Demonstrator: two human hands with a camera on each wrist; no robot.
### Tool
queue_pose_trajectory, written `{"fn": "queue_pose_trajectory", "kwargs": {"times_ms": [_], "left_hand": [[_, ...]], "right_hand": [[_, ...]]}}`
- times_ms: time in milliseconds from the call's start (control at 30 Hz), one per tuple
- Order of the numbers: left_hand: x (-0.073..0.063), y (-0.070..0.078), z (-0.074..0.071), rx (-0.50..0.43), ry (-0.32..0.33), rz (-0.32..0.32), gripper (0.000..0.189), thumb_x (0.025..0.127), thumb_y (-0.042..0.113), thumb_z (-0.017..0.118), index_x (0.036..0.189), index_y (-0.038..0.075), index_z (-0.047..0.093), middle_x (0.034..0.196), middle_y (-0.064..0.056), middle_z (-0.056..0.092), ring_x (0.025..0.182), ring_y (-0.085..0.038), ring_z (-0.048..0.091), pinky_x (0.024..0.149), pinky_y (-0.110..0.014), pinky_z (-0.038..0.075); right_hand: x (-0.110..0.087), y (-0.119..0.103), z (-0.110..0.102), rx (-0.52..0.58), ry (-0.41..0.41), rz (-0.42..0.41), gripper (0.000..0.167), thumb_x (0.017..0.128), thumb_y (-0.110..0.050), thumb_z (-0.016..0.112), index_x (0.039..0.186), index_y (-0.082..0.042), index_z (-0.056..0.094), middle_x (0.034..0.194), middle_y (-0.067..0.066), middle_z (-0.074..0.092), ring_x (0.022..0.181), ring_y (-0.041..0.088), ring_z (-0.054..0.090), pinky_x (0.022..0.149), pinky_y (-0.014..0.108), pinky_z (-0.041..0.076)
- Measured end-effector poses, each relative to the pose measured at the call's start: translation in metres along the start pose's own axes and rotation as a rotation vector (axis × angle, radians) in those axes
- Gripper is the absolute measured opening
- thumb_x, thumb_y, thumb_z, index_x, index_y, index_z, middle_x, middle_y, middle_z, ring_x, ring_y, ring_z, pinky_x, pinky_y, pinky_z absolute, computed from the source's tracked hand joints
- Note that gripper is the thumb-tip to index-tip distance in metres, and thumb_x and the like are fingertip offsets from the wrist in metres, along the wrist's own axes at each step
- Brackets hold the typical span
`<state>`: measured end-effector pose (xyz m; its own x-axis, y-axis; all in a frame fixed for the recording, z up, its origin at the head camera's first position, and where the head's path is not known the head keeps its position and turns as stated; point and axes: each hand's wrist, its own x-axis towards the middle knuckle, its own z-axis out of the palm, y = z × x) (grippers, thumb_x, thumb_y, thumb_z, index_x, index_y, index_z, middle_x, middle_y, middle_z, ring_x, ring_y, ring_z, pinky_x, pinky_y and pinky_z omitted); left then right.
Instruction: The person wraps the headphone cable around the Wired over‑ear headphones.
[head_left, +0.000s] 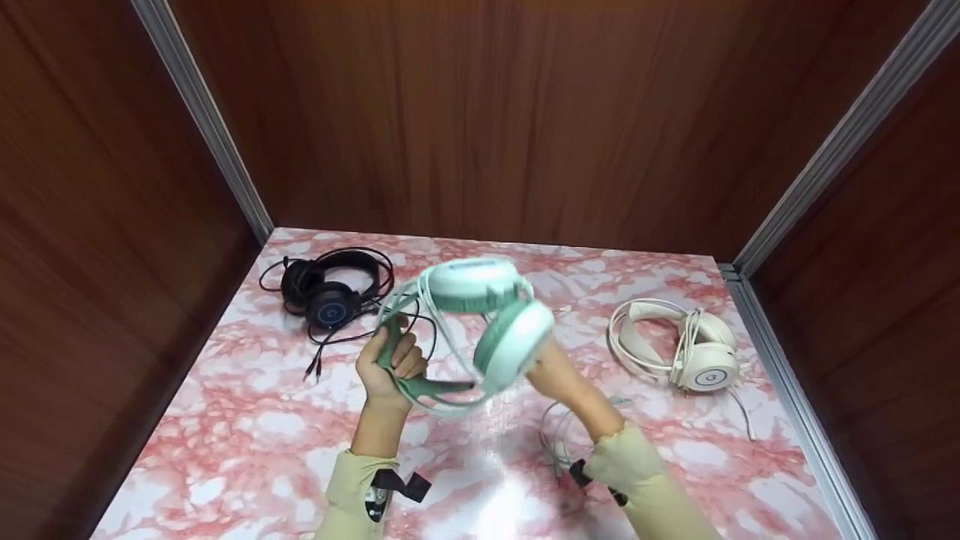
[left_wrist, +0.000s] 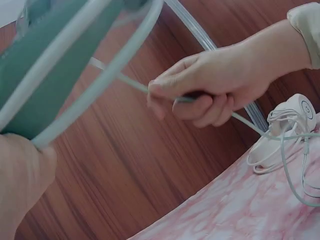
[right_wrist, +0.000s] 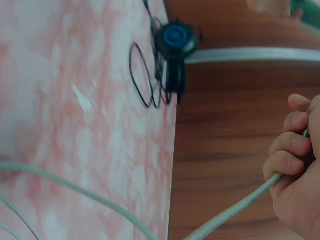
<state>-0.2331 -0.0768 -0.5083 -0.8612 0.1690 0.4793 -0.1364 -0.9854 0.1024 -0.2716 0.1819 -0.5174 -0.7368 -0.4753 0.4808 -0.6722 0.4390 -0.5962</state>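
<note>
A mint-green headset (head_left: 472, 289) is held up over the table, both ear cups tilted toward the back and right. My left hand (head_left: 394, 364) grips its darker green headband (head_left: 435, 386), fingers wrapped around the band. Thin pale cable loops lie around the band and the upper ear cup. Behind the lower ear cup, my right hand (head_left: 559, 375) is partly hidden in the head view. The left wrist view shows that right hand (left_wrist: 215, 85) pinching the pale green cable (left_wrist: 240, 118) between thumb and curled fingers. In the right wrist view the cable (right_wrist: 250, 197) runs out of the curled fingers.
A black headset (head_left: 334, 307) with a tangled cord lies at the back left of the pink-and-white marbled table (head_left: 247, 450). At the right rests a cream-white headset (head_left: 709, 367) with its cable bundled. Brown wood-look panels (head_left: 480, 120) enclose the back and sides.
</note>
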Motion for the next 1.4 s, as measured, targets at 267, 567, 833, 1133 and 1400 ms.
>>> {"fn": "queue_pose_trajectory", "kwargs": {"times_ms": [267,567,833,1133,1400], "left_hand": [[-0.001,0.017,0.008,0.193,0.402,0.334,0.023,0.095,0.019,0.053,0.075,0.007,0.050,0.052,0.003,0.021,0.037,-0.007,0.027,0.038,-0.019,0.020],[-0.007,0.041,0.014,0.395,0.620,0.567,0.032,0.101,0.013,0.044,0.070,0.007,0.047,0.047,0.002,0.032,0.034,-0.010,0.032,0.037,-0.020,0.021],[-0.014,0.068,0.014,0.605,0.809,0.796,0.024,0.096,0.010,0.057,0.073,0.004,0.053,0.050,0.001,0.033,0.034,-0.010,0.036,0.033,-0.021,0.030],[-0.028,0.093,0.008,0.791,0.998,0.959,0.020,0.093,0.008,0.063,0.075,0.002,0.056,0.049,0.003,0.034,0.035,-0.009,0.033,0.034,-0.020,0.029],[-0.023,0.083,0.013,1.199,0.990,0.931,0.007,0.087,-0.002,0.065,0.081,-0.007,0.063,0.054,0.003,0.043,0.045,-0.009,0.040,0.045,-0.022,0.035]], "right_hand": [[-0.016,-0.017,-0.001,-0.076,-0.085,-0.058,0.022,0.103,-0.019,0.048,0.082,-0.014,0.051,0.063,-0.011,0.034,0.053,0.003,0.029,0.049,0.023,0.030],[-0.034,-0.029,-0.037,-0.208,-0.138,0.015,0.019,0.101,-0.022,0.052,0.083,-0.018,0.053,0.062,-0.015,0.033,0.052,0.002,0.032,0.048,0.023,0.030],[-0.052,-0.020,-0.071,-0.293,-0.105,0.037,0.019,0.098,-0.022,0.059,0.079,-0.023,0.056,0.058,-0.017,0.035,0.048,-0.001,0.033,0.046,0.022,0.031],[-0.056,-0.022,-0.094,-0.323,-0.042,0.036,0.019,0.095,-0.022,0.063,0.078,-0.028,0.057,0.058,-0.019,0.034,0.048,-0.002,0.031,0.045,0.022,0.030],[-0.033,-0.040,-0.103,-0.502,0.102,-0.207,0.023,0.089,-0.015,0.070,0.073,-0.019,0.054,0.056,-0.013,0.036,0.047,0.002,0.032,0.043,0.023,0.028]]}}
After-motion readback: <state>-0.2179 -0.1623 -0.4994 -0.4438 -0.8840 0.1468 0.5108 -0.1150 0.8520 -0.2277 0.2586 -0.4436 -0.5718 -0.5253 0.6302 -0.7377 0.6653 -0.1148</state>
